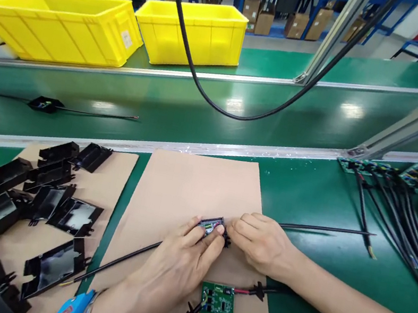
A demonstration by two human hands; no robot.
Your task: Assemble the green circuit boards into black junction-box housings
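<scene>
A small black plastic housing [203,222] with a circuit board inside lies on the cardboard sheet [200,182]. My left hand [181,257] grips it, fingertips pressing on the board and hiding much of it. At the housing's right end, my right hand [260,244] is closed around the black cable [325,230], its fingertips covering the spot where cable and housing meet. Another black cable [122,258] runs out under my left hand toward the lower left. Just below my hands are green circuit boards [217,309] with black cables and grommets on both sides.
Several empty black housings [58,262] are heaped on cardboard at left. More wired boards [369,167] lie at right. Beyond the metal rail, a wired housing [45,104] rests on the green surface. Two yellow bins [192,35] stand behind, and a thick cable [236,116] hangs in front.
</scene>
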